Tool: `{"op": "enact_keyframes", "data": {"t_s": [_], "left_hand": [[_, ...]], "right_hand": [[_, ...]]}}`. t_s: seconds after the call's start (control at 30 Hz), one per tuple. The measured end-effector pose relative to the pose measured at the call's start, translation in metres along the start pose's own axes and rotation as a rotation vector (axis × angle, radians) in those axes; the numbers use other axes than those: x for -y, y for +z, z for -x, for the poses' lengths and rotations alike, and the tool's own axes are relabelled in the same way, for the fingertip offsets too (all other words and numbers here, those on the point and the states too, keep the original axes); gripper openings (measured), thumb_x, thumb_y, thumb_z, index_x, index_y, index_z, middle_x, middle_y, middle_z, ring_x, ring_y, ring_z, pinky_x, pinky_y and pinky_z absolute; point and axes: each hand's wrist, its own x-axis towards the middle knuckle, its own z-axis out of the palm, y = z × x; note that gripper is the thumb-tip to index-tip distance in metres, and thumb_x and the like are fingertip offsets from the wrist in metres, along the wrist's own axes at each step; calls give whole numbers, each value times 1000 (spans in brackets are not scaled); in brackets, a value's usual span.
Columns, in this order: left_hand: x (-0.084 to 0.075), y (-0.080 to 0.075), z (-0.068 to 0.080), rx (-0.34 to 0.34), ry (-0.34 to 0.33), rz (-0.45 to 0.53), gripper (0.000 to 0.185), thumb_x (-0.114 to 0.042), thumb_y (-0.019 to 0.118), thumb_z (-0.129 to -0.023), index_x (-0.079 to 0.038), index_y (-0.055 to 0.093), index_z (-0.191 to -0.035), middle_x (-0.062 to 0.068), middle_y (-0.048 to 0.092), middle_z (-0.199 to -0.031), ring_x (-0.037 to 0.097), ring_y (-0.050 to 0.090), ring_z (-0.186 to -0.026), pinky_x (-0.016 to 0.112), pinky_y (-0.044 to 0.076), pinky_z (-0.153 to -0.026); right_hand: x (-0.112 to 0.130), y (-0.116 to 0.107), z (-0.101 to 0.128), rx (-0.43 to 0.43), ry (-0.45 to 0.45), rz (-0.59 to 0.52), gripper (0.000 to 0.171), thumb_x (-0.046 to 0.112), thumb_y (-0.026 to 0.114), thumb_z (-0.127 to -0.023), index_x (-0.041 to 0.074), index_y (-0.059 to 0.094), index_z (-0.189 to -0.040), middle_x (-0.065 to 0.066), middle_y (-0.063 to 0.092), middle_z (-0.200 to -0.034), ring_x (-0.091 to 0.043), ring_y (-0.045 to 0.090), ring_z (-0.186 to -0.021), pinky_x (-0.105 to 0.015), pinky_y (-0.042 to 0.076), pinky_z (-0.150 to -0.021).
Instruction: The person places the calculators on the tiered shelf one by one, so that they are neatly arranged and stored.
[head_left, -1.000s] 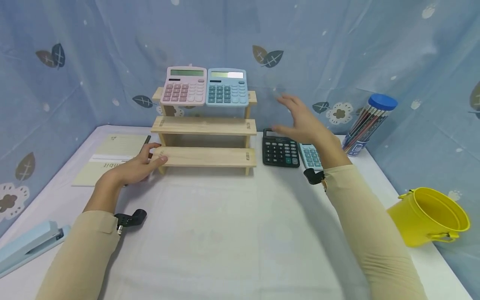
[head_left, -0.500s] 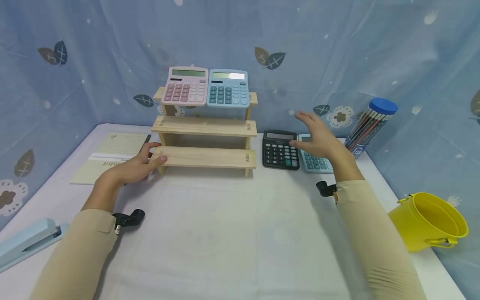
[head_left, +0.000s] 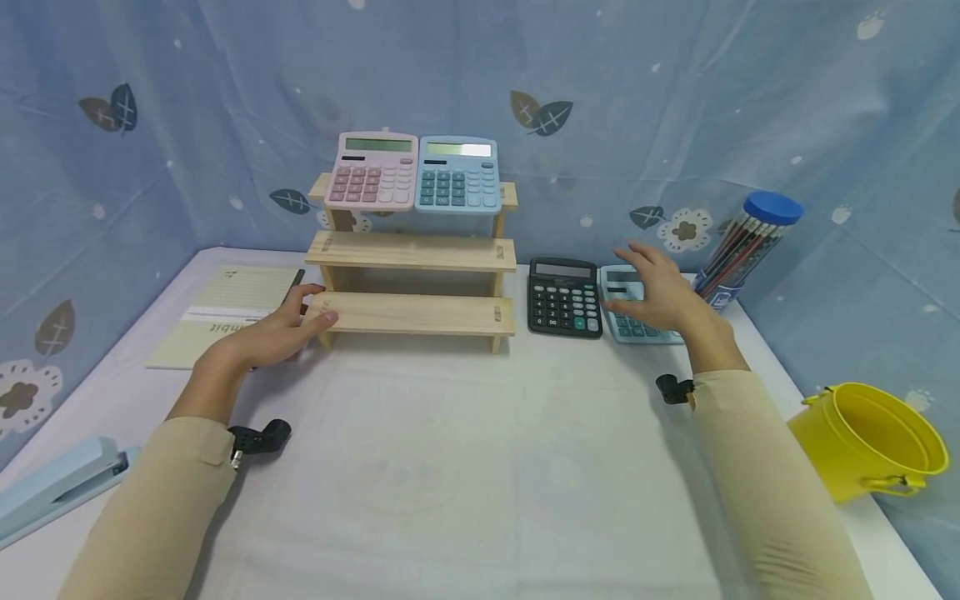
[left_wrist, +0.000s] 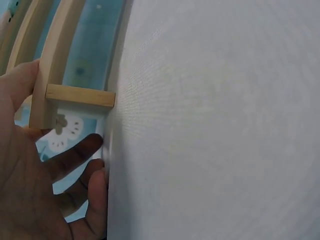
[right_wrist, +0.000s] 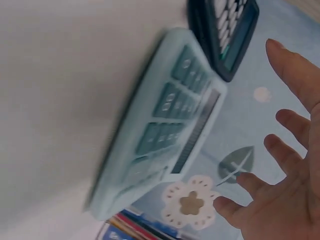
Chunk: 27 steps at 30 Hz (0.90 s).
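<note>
My left hand (head_left: 273, 333) grips the left end of the lowest board of a three-step wooden shelf (head_left: 420, 312). The left wrist view shows the thumb on the board's top and a finger behind its end; the other fingers are loosely bent. On the top step a pink calculator (head_left: 372, 171) leans beside a blue calculator (head_left: 458, 175). Over a second light blue calculator (head_left: 630, 329) hovers my right hand (head_left: 663, 292), fingers spread and holding nothing. That calculator is partly hidden by the hand in the head view. A black calculator (head_left: 564, 297) lies just left of it.
At the far right stands a pencil jar (head_left: 742, 250) with a blue lid. A yellow bucket (head_left: 817, 450) sits nearer, by the right edge. On the left are a notebook (head_left: 232, 292), a dark pen (head_left: 295, 282) and a light blue stapler (head_left: 63, 483).
My right hand has moved right and lower, from above the black calculator to over the light blue one. My left hand keeps its hold on the shelf.
</note>
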Motion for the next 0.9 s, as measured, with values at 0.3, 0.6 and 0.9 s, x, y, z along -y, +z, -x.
{"op": "enact_keyframes", "data": {"t_s": [0.3, 0.6, 0.9], "left_hand": [[-1, -1, 0, 5, 32, -29, 81, -59, 41, -106, -17, -3, -160, 33, 33, -148, 45, 47, -123, 52, 45, -91], [-3, -4, 1, 22, 44, -36, 81, -53, 46, -107, -16, -2, -160, 31, 36, -142, 41, 50, -115, 40, 46, -81], [-7, -6, 2, -60, -3, -190, 86, -65, 51, -100, -17, 12, -160, 32, 47, -139, 43, 57, -112, 54, 46, -87]], "right_hand": [[-22, 7, 0, 85, 84, -88, 99, 44, 73, -94, 11, 12, -165, -24, 1, -170, -54, 2, -153, -79, 14, -111], [-29, 8, -1, 134, 159, -88, 109, 53, 75, -90, 11, 9, -166, -32, -4, -167, -60, 6, -149, -80, 17, -109], [-34, 15, 2, 169, 218, -118, 117, 53, 77, -89, 7, 1, -165, -34, -6, -165, -61, 6, -149, -78, 17, -111]]}}
